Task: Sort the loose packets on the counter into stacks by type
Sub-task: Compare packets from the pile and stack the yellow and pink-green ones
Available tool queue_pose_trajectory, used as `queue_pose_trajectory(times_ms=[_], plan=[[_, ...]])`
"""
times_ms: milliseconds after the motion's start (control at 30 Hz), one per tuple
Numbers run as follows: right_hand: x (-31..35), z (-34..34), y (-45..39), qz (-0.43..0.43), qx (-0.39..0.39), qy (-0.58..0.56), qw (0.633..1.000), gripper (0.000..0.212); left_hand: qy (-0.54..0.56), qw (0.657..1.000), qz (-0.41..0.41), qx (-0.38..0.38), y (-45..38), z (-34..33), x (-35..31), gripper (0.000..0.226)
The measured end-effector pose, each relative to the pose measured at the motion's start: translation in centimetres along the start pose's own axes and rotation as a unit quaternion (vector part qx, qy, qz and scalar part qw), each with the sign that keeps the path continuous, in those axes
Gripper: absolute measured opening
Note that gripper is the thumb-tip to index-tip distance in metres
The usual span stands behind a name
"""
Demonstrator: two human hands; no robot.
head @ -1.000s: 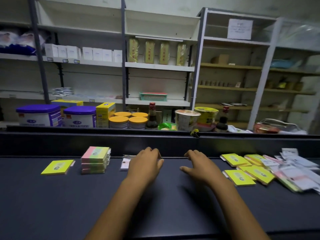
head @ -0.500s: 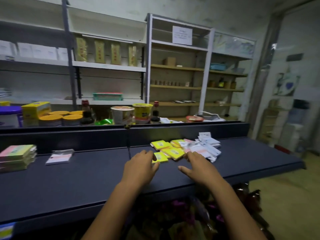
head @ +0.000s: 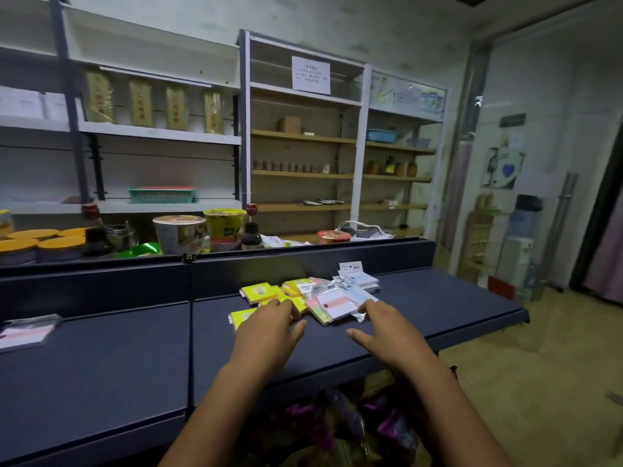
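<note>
both hands have come over from the sorted stacks to the loose pile: the left hand now rests with relaxed fingers on a yellow packet, and the right hand, fingers spread and holding nothing, touches the near edge of a white packet, so another pick looks about to start. the pile lies just ahead of both hands on the dark counter, with one packet far off to the left and shelves behind.
</note>
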State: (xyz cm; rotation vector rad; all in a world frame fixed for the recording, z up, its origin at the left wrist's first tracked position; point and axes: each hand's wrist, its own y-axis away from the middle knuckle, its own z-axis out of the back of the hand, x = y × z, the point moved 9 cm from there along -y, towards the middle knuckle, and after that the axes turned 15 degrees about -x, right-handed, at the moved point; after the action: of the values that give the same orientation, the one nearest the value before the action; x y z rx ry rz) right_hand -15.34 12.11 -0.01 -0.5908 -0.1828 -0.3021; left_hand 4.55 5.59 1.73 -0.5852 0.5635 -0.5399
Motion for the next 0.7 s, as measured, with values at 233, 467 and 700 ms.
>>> queue_pose_trajectory(times_ms=[233,467,700], plan=[[-0.2,-3.5,-5.2,0.007,0.005,-0.014,1.000,0.053,0.000,1.000,0.022,-0.004,-4.1,-4.1,3.1,0.027],[1.1,-7.1,-11.7,0.038,0.000,-0.028,0.999,0.047,-0.008,0.998,0.056,-0.022,-9.2,-6.9,7.6,0.025],[1.6,-11.0,-16.5,0.065,0.003,-0.058,0.996,0.043,-0.019,0.992,0.122,-0.036,-12.3,-9.7,11.8,0.023]])
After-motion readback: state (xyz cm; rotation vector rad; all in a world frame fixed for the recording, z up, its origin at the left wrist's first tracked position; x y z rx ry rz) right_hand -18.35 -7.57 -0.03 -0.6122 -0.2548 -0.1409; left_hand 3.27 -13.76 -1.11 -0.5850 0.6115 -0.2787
